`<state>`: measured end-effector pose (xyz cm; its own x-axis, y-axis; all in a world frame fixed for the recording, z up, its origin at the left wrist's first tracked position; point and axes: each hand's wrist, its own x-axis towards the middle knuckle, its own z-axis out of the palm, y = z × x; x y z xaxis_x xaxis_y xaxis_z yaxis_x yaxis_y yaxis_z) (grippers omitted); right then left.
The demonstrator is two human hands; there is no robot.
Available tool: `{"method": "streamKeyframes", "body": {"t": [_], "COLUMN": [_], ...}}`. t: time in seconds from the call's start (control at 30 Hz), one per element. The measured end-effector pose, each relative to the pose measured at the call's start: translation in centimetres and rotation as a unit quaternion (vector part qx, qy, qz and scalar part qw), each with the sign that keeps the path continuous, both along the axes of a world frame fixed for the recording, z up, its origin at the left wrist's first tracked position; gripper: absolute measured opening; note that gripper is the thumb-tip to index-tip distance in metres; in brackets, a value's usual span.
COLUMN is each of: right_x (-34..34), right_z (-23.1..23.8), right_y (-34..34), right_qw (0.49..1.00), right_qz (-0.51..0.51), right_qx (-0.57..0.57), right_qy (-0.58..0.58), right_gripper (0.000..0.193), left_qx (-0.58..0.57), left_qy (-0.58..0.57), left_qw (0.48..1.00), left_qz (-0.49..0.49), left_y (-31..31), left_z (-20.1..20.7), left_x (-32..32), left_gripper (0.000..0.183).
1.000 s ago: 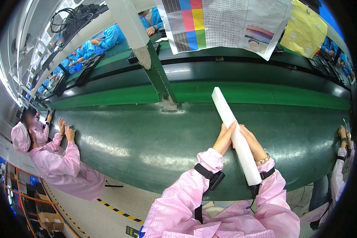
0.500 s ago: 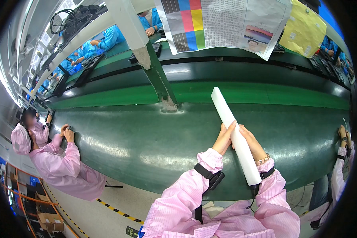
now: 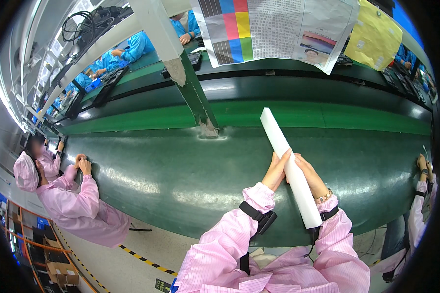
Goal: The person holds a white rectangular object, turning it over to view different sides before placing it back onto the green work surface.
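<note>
A long white bar (image 3: 298, 183) with flat sides slants over the green worktable, its far end pointing away to the left and its near end close to my right wrist. My left hand (image 3: 276, 170) is closed on it from the left, thumb lying along its edge near the middle. From the other side my right hand (image 3: 310, 174) grips it, partly hidden behind the bar. Black straps circle both wrists, and a dark cord (image 3: 312, 244) hangs below the bar's near end. What the bar is made of I cannot tell.
The green worktable (image 3: 181, 168) spreads before me. A green-and-white post (image 3: 193, 93) rises at its back edge. Printed sheets (image 3: 278, 34) and a yellow sheet (image 3: 374, 36) hang above. Co-workers in pink (image 3: 83, 205) stand left; another person's sleeve (image 3: 417, 215) shows right. People in blue sit opposite.
My hands and the white bar stay in the same place. At the left, a pink-sleeved co-worker's hands have shifted slightly.
</note>
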<state>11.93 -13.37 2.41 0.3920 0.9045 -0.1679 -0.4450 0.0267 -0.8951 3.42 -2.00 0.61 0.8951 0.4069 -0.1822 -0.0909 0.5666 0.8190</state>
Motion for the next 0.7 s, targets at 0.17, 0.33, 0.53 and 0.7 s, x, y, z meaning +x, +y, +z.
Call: {"method": "streamKeyframes", "body": {"t": [0.17,0.33,0.53,0.7], "right_x": [-0.09,-0.05,-0.23,-0.3], "right_z": [0.05,0.03,0.4,0.53], "right_y": [0.06,-0.02,0.05,0.0], "right_qw": [1.0,1.0,1.0,1.0], "right_qz": [-0.001,-0.001,-0.001,-0.013], "right_qx": [0.0,0.001,0.001,-0.004], "right_qy": [-0.003,0.001,0.0,0.005], "right_gripper": [0.035,0.035,0.035,0.035], "left_qx": [-0.002,-0.003,-0.004,-0.003], "left_qy": [0.0,-0.002,-0.004,-0.003], "left_qw": [1.0,1.0,1.0,1.0], "left_qz": [0.006,0.009,0.012,0.008], "left_y": [0.06,-0.05,-0.03,-0.1], "left_z": [-0.63,-0.28,-0.21,-0.04], "left_x": [0.19,0.18,0.09,0.09], "left_gripper": [0.048,0.048,0.047,0.047]}}
